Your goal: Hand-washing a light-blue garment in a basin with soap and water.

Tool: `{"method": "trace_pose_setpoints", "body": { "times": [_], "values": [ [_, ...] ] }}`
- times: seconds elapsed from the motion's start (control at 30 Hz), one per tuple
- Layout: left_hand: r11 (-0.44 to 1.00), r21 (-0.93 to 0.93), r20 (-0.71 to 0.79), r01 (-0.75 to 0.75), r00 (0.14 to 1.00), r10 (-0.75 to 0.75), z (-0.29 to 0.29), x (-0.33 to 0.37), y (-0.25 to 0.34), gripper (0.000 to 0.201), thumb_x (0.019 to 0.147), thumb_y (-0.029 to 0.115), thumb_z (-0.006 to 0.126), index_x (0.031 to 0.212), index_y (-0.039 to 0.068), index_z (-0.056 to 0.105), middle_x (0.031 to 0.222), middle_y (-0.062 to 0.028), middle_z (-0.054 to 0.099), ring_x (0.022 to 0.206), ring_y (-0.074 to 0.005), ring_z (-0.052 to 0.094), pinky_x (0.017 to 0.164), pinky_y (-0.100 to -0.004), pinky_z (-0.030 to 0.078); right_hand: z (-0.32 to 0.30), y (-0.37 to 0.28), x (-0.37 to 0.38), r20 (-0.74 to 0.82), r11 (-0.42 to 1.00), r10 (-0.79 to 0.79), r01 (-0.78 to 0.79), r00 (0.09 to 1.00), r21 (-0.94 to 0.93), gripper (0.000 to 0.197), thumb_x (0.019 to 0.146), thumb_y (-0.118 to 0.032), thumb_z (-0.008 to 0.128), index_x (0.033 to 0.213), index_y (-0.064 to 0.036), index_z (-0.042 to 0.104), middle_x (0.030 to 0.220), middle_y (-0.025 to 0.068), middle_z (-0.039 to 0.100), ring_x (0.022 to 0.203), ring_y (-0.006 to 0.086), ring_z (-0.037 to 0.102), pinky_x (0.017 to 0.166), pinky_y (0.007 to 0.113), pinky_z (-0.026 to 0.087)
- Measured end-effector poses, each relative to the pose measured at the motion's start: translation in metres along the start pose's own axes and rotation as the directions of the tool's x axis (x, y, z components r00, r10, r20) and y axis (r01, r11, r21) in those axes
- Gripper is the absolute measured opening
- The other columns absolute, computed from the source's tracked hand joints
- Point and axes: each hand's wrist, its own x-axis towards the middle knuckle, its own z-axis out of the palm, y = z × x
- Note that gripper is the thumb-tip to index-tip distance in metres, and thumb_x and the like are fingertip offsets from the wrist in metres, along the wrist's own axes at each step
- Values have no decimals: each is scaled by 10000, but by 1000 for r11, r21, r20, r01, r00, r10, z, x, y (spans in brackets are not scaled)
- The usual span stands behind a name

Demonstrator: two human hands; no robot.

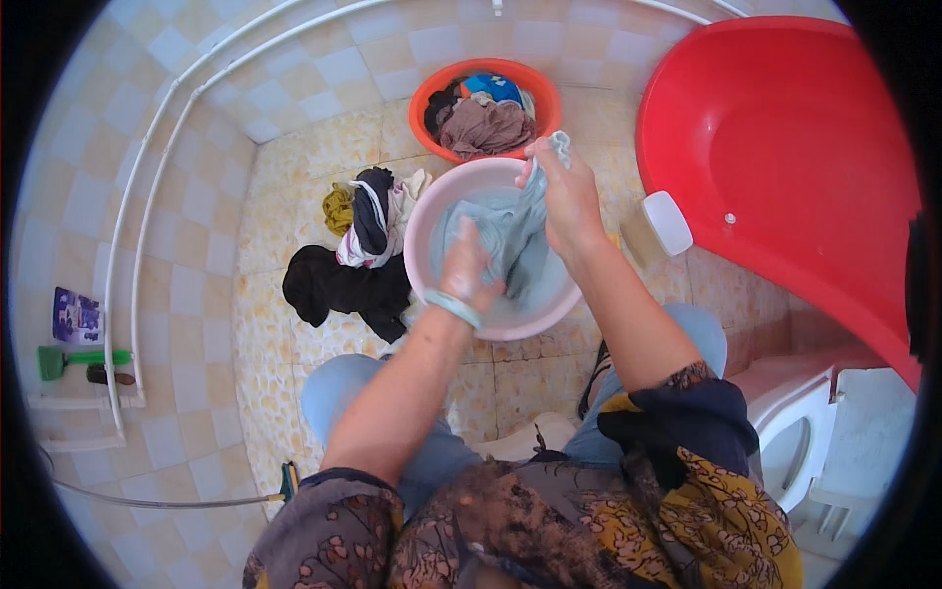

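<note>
A pink basin (417,257) of cloudy water stands on the floor before me. My right hand (569,194) is closed on a pale grey-green cloth (528,224) at the basin's far right, lifting one end above the rim. The rest of the wet cloth hangs down into the water. My left hand (465,267), with a pale bangle (452,307) at its wrist, is over the left part of the basin beside the cloth. Motion smears its fingers, so whether they grip the cloth does not show.
Behind the basin, an orange tub (425,137) holds crumpled clothes. Black clothing (348,285) and a white-and-dark bundle (371,218) lie left on the tiles. A lidded container (667,224) and a large red tub (775,196) stand right; a toilet (795,442) is nearer me.
</note>
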Motion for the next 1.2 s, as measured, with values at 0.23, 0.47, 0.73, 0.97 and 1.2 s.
{"method": "trace_pose_setpoints", "body": {
  "times": [0.23, 0.47, 0.73, 0.97, 1.2],
  "values": [
    [837, -481, 687, 260, 705, 176, -38, 34, -8, 504, 909, 532, 392, 1122, 90, 506, 994, -109, 581, 915, -255, 568, 801, -402, 459, 50, 15, -110, 518, 680, -222, 512, 826, -525, 313, 824, -320, 625, 722, -39, 535, 657, 93, 535, 776, 247, 535, 777, 410, 362],
    [923, -377, 381, 78, 921, 77, 25, 7, -15, 307, 948, 352, 410, 1034, 80, 524, 937, -82, 597, 850, -200, 587, 718, -324, 487, -3, 46, -18, 202, 604, -381, 408, 902, -685, 236, 809, -250, 613, 778, -23, 556, 775, 200, 570, 759, 412, 538, 681, 481, 400],
    [885, -406, 603, 229, 795, 72, -43, 38, 2, 427, 914, 464, 366, 981, 89, 558, 937, -89, 600, 843, -230, 590, 759, -379, 479, 37, 55, -79, 481, 442, -634, 794, 605, -417, 252, 879, -273, 534, 867, -22, 557, 737, 205, 568, 738, 370, 579, 657, 405, 446],
    [954, -274, 166, 123, 983, -79, 13, 5, -4, 271, 927, 319, 410, 955, 98, 564, 920, -69, 604, 834, -205, 588, 741, -327, 491, 11, 42, -38, 200, 536, -259, 313, 945, -784, 233, 873, -277, 524, 878, -51, 581, 792, 219, 578, 766, 389, 581, 685, 453, 446],
    [950, -283, 572, 134, 818, 55, 3, 38, -23, 297, 946, 303, 374, 1008, 64, 538, 948, -80, 602, 884, -215, 592, 792, -351, 486, -3, 66, -25, 378, 411, -210, 432, 902, -803, 168, 857, -206, 516, 913, -59, 575, 880, 200, 603, 782, 363, 588, 727, 428, 451]
  ]
}}
